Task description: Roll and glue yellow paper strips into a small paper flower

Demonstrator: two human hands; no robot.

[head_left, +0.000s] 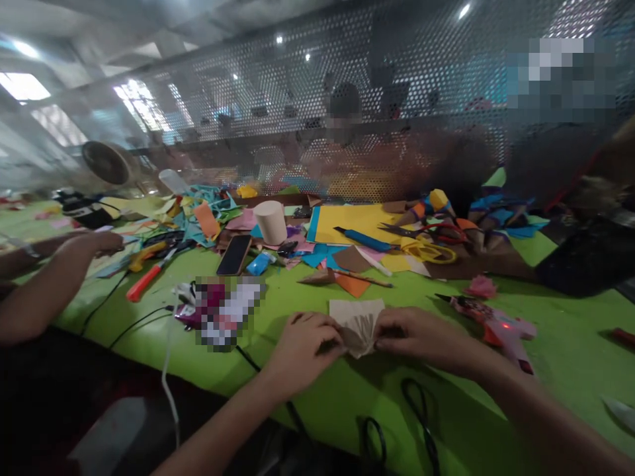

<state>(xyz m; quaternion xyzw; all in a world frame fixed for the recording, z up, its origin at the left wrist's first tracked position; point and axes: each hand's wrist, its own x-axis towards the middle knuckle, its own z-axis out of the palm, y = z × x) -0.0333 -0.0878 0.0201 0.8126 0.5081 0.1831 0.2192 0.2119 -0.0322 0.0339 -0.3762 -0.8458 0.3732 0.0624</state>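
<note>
Perforated grey metal screening (pixel 223 99) stands behind a bench with a bright green top (pixel 282 301), seen from the head view. Beyond the hands lies a loose spread of coloured paper, with a cream cylindrical roll (pixel 271 223), a blue-handled craft knife (pixel 364 239) and yellow-handled scissors (pixel 431 251) among it.

Nearest the wearer, a small beige sheet of crinkled paper (pixel 356 318) is between the two hands, its top edge spread flat and its lower part gathered into narrow pleats. The left hand (pixel 305 344) is nearly closed, fingers curled and pinching the sheet's left side; the right hand (pixel 414 330) is likewise nearly closed, fingertips gripping the lower right edge.

To the right of the right hand rests a pink glue gun (pixel 506 325) with a small red light, a pink paper flower (pixel 481 287) just beyond it. Well to the left of the left hand, another person's forearm (pixel 54 284) reaches over the bench.

The step in hand looks like pleating the sheet; judged from this hold, any further fold calls for one pinch keeping the gathers tight while the other works the edge.
</note>
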